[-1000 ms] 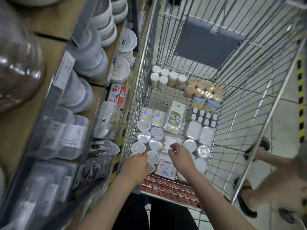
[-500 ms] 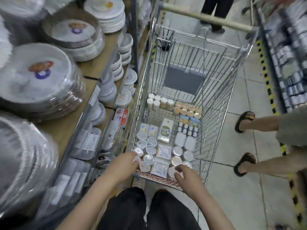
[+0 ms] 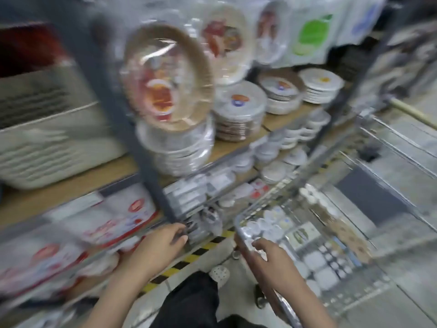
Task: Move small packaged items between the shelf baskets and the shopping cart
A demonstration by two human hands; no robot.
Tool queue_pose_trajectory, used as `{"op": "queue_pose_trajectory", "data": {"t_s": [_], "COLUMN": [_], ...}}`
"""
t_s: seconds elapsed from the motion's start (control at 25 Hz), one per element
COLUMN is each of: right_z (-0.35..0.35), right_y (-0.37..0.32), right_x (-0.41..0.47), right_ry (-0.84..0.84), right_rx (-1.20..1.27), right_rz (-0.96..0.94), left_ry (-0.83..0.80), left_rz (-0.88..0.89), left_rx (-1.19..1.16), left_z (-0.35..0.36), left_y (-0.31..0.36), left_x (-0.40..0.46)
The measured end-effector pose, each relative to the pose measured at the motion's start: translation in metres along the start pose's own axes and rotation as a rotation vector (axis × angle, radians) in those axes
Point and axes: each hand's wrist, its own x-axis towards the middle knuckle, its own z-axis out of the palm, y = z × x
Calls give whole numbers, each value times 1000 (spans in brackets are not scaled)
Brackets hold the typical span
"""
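The small packaged items (image 3: 272,227) lie packed on the floor of the shopping cart (image 3: 238,223), at 4 o'clock in view. The right hand (image 3: 272,261) reaches over the cart's near rim, fingers curled among them; blur hides whether it holds 1. The left hand (image 3: 160,245), fingers bent, meets packets at the lower shelf (image 3: 194,228), at 7 o'clock; grip unclear. Likely a transfer to the shelf. Next: lift clear of the rim, across the narrow gap.

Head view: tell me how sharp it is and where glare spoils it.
Head view: motion blur smears everything, worst on the plate packs and the boxes at far left; plastic wrap there throws white glare; the left hand, right hand and cart are soft but recognizable; package labels are unreadable.
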Motion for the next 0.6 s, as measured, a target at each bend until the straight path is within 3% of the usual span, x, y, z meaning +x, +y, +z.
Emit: {"op": "queue_pose_trajectory", "data": {"t_s": [0.32, 0.6], "right_z": [79, 171], "right_y": [-137, -266], "right_x": [-46, -124], "right_ry": [-407, -559], "right_rx": [-179, -228], "right_rz": [-475, -737], "left_ry": [447, 735], "left_rz": [-559, -882], "left_rx": [-317, -606], "left_z": [-6, -14], "left_y": [-112, -165], "left_x": [-252, -415]}}
